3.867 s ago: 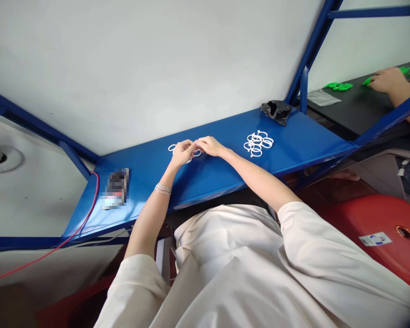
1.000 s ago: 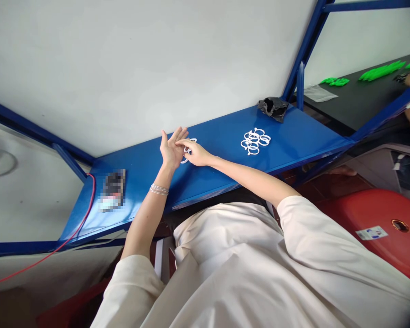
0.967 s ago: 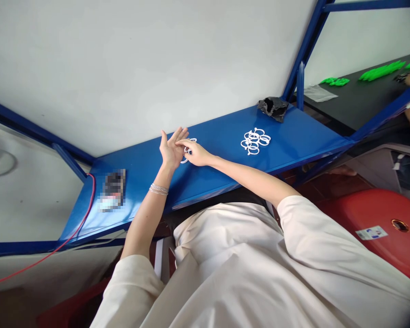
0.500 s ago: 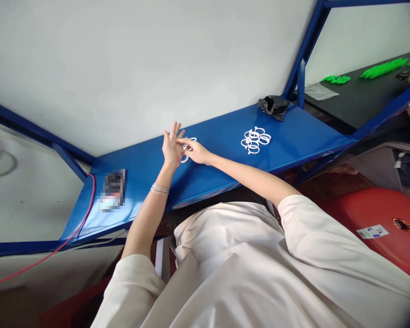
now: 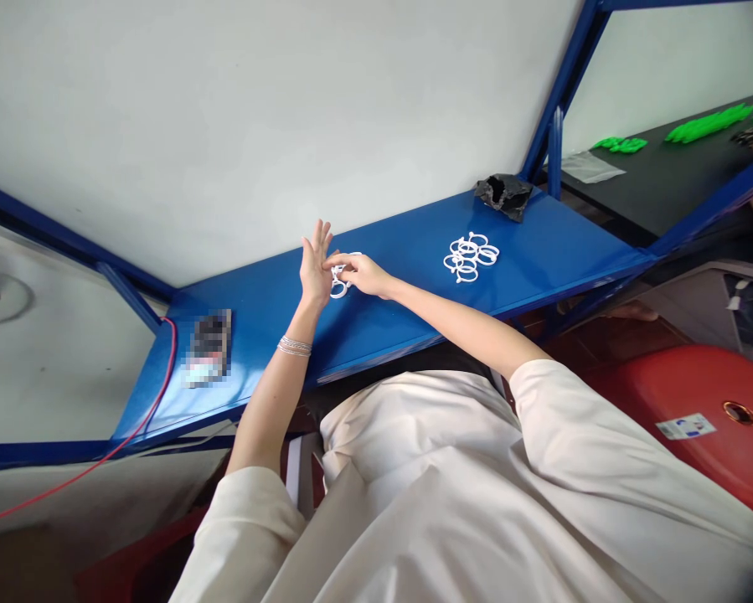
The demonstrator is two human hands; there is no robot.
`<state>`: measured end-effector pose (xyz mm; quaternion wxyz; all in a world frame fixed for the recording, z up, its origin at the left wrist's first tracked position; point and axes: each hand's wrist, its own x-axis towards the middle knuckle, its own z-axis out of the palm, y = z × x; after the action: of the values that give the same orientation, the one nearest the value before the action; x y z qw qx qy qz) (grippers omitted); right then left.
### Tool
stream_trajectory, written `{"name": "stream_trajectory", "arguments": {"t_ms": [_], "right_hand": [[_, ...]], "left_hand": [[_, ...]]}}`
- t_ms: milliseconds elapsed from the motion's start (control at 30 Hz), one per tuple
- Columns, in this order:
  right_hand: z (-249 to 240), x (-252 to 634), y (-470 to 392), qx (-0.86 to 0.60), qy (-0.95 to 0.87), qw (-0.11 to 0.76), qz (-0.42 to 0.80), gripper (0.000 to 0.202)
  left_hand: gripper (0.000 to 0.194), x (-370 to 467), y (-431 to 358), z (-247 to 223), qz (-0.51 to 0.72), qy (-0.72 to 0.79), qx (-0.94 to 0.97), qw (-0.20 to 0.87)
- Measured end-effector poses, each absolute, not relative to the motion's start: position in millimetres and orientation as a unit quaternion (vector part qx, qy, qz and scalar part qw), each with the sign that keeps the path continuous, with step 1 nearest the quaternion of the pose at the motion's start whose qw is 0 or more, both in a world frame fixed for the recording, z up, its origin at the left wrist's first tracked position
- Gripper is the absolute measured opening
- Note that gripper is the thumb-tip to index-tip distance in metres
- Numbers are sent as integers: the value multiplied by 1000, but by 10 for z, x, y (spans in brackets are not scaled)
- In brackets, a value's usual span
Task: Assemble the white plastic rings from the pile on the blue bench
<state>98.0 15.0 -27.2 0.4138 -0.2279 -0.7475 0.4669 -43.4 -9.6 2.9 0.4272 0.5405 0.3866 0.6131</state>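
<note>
My left hand [image 5: 316, 270] is raised above the blue table [image 5: 394, 268], palm turned to the right and fingers stretched out. My right hand [image 5: 364, 276] reaches to the left palm, thumb and fingers pinched together there. Whatever sits in that pinch is too small and covered to make out. Behind and just under the right fingers lie several thin white rings [image 5: 338, 291], partly hidden by the hands. Farther right on the table, a loose pile of white rings with small knobs [image 5: 467, 259] lies apart from both hands.
A crumpled black bag [image 5: 505, 197] stands at the back right. A blurred-out flat object [image 5: 208, 347] and a red cable [image 5: 170, 352] are at the left. To my right is a red stool [image 5: 703, 402]. Green items [image 5: 709, 124] lie on a neighbouring dark table, near another person's arm.
My right fingers have shifted slightly against the left palm, and a bit more of the white rings shows below them. The left hand stays nearly in place. The pile has not moved.
</note>
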Motion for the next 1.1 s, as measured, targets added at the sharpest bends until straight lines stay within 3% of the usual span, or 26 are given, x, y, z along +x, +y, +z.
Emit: {"name": "stream_trajectory", "arguments": {"t_ms": [133, 300, 533, 667, 967, 1100], "right_hand": [[-60, 1280, 226, -251, -796, 436, 335, 31], [267, 2091, 353, -427, -761, 450, 187, 29], [408, 3374, 415, -630, -735, 213, 131, 32], [314, 3619, 473, -679, -709, 124, 144, 33], [272, 3611, 490, -664, -719, 158, 132, 24], [403, 3485, 435, -622, -744, 215, 120, 24]], "left_hand": [[93, -381, -92, -58, 604, 393, 579, 382], [77, -338, -154, -127, 551, 449, 634, 306], [43, -357, -130, -144, 490, 485, 667, 281], [39, -354, -153, -121, 471, 493, 676, 279], [28, -358, -144, -116, 493, 483, 659, 298], [27, -337, -153, -109, 481, 492, 665, 289]]}}
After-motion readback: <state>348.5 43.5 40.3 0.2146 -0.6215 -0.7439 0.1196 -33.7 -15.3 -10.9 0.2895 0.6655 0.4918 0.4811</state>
